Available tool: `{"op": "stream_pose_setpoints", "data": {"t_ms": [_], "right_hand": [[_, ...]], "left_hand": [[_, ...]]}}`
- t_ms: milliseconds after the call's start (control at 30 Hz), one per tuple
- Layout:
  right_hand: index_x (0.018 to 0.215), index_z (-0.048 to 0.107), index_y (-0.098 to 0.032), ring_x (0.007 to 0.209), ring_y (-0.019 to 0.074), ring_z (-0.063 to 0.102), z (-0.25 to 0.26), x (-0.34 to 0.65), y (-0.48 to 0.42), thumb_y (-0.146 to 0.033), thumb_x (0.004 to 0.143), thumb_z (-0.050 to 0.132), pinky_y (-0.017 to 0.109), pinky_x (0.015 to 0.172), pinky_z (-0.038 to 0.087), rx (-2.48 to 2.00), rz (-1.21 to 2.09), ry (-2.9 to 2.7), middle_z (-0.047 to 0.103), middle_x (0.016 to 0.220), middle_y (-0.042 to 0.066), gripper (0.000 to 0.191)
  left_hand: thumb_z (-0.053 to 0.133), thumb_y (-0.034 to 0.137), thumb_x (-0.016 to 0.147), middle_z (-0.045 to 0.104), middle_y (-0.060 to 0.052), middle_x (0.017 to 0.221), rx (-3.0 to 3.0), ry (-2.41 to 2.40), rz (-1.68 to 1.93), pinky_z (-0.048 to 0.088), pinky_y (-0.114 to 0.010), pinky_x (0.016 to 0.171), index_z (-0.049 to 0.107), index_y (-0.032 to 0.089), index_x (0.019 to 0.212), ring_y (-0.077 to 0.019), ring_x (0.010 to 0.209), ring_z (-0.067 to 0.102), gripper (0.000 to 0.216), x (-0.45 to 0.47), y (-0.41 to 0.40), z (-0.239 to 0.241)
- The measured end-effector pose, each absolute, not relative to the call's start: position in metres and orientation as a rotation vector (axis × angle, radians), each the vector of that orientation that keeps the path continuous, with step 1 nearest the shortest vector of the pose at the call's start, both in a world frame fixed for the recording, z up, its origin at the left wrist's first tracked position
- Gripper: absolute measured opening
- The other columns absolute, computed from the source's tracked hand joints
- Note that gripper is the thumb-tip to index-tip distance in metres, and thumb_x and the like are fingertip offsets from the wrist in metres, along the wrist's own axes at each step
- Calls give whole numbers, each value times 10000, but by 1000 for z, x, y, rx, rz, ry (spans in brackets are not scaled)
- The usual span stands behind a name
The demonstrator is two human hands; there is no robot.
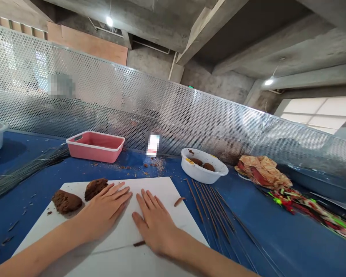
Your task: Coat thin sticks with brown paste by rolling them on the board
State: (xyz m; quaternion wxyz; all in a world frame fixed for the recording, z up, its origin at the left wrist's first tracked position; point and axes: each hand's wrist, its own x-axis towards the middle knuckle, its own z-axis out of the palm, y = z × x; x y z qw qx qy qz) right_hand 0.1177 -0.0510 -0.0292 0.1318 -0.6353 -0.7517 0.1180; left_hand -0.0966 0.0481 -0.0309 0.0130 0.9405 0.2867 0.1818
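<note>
My left hand [103, 209] lies flat, palm down, on a white cutting board [150, 190], with its fingers spread and nothing in them. Just left of it sit two lumps of brown dough-like paste [67, 201] [95, 188], the nearer lump almost at my fingers. My right hand [154, 225] also rests flat on the board, holding nothing. A short brown strip of the paste [179, 201] lies beyond its fingers, and another [138, 243] lies near its wrist. Several long thin brown-coated sticks [210, 211] lie on the blue table to the right of the board.
A white bowl [203, 165] holds brown balls. Behind the board stand a pink plastic tray [95, 146] and a perforated metal screen [132, 104]. A bundle of thin wires [23, 173] lies left; a patterned cloth [262, 171] and colourful strips [305, 207] lie right.
</note>
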Motion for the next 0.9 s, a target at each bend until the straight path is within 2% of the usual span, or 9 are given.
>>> {"op": "stream_pose_setpoints", "data": {"t_ms": [167, 367, 533, 700, 900], "right_hand": [[1655, 261, -257, 1601, 220, 119, -30, 120, -70, -520, 1099, 187, 471, 1308, 124, -1794, 334, -2211, 131, 1724, 4, 620], [1638, 310, -169, 1596, 247, 154, -26, 123, -12, -508, 1095, 198, 481, 1300, 149, -1891, 300, -2126, 199, 1716, 68, 649], [1649, 281, -194, 1601, 248, 121, -31, 125, -54, -541, 1094, 207, 479, 1303, 156, -1837, 294, -2165, 153, 1723, 55, 659], [1656, 259, -235, 1603, 231, 117, -32, 128, -62, -562, 1091, 199, 482, 1307, 133, -1842, 313, -2173, 136, 1727, 16, 656], [1652, 254, -162, 1605, 243, 83, -23, 129, -2, -542, 1085, 223, 494, 1304, 81, -1926, 462, -2098, 142, 1730, 67, 684]], "left_hand": [[414, 270, 1034, 556, 4, 1550, 2963, 910, 530, 299, -456, 1264, 600, 329, 1464, -258, 1487, 445, 472, -94, 48, -30], [422, 373, 1048, 546, 26, 1557, 2958, 950, 522, 260, -477, 1278, 584, 400, 1466, -267, 1487, 444, 449, -97, 57, -37], [433, 368, 1048, 534, 25, 1568, 2929, 935, 545, 234, -488, 1288, 588, 392, 1465, -273, 1500, 420, 446, -98, 60, -38], [430, 358, 1050, 555, -16, 1553, 2957, 903, 549, 292, -512, 1269, 610, 323, 1456, -280, 1484, 443, 446, -97, 58, -37], [387, 409, 1069, 545, -15, 1557, 3071, 939, 491, 375, -549, 1234, 570, 297, 1492, -286, 1463, 478, 475, -100, 64, -40]]}}
